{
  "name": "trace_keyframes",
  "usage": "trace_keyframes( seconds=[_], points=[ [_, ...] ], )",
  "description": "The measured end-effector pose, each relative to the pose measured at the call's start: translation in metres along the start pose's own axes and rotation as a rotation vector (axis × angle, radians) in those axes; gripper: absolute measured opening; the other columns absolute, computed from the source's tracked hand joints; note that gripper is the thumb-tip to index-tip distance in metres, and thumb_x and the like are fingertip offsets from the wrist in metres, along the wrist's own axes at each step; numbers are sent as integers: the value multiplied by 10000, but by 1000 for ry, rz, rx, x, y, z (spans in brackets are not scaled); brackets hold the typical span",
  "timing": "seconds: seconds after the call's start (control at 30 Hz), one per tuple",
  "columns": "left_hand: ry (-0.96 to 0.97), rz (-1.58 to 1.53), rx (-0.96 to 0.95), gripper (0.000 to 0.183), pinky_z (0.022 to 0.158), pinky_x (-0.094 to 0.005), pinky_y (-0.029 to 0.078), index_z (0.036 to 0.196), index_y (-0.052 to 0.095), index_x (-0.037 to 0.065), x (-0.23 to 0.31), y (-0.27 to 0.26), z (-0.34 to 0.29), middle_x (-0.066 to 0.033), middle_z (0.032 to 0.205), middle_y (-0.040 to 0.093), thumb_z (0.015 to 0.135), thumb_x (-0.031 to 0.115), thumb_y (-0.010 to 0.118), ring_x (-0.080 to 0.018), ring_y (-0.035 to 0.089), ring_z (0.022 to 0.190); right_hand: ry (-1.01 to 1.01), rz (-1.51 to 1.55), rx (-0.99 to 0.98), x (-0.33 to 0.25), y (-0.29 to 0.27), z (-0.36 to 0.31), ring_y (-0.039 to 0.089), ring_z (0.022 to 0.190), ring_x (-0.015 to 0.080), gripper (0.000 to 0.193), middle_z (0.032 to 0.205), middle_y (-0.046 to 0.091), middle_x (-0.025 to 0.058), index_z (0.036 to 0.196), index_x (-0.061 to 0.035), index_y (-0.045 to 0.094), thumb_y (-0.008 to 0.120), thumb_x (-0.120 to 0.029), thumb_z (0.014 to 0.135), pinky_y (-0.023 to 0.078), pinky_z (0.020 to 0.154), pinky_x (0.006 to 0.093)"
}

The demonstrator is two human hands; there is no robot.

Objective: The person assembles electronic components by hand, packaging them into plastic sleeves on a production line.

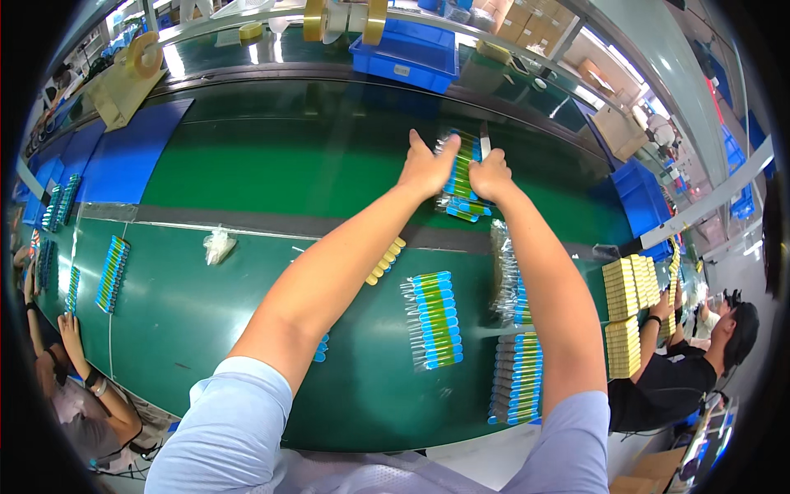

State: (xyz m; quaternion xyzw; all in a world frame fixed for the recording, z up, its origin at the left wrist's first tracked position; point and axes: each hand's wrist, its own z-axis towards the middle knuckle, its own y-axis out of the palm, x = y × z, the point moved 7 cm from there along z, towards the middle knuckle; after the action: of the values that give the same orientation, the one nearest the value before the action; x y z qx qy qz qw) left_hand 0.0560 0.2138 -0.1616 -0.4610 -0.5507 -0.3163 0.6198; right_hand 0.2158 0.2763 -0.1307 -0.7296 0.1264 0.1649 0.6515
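Note:
Far out over the belt, my left hand (428, 171) is at the left edge of a row of blue-and-green pieces (466, 169) in clear wrapping. Thumb and forefinger are spread apart, with the thumb against the row. On the other side, my right hand (491, 176) is closed around the pale handle of a knife (485, 142), its dark blade pointing away from me. The thumb of that hand touches the row's right edge. More pieces of the same kind (462, 207) lie just below, partly overlapped.
Wrapped blue-and-green rows (438, 319) and a stack (517, 379) lie on the near green table. Yellow pieces (383, 262) show beside my left forearm; yellow stacks (629, 288) stand right. Blue bins (407, 53) are at the back. Co-workers (683, 362) sit at both sides.

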Motion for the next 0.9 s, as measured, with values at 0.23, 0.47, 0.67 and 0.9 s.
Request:
trace_keyframes(
  seconds=[0.23,0.47,0.67,0.9],
  points=[
    [246,-7,-32,706,1116,-378,405,1455,418,-88,6,-71,-16,-267,1435,532,1025,454,561,-328,520,1350,-431,-134,502,-32,-31,-39,551,1172,412,403,1193,579,222,1217,31,488,630,-224,939,395,1015,541],
    [609,921,-59,152,830,-454,472,876,724,46,19,-164,-175,-100,963,646,858,196,708,-322,587,929,-801,134,-89,-119,-12,-184,691,828,412,343,860,700,179,1034,-7,459,699,-208,896,534,718,508],
    [812,893,-298,340,961,-415,437,1058,715,52,-13,-167,-285,-108,1267,625,772,214,802,-299,548,1204,-960,-85,102,-89,65,-242,671,860,402,354,930,677,200,1066,-38,502,736,-180,841,543,746,482],
    [743,793,-456,514,979,-437,397,1294,619,57,-20,-170,-328,-137,1309,597,889,356,722,-312,550,1194,-927,-182,286,-95,59,-247,668,747,395,276,759,663,189,1018,-37,515,698,-142,840,527,702,498]
  ],
)
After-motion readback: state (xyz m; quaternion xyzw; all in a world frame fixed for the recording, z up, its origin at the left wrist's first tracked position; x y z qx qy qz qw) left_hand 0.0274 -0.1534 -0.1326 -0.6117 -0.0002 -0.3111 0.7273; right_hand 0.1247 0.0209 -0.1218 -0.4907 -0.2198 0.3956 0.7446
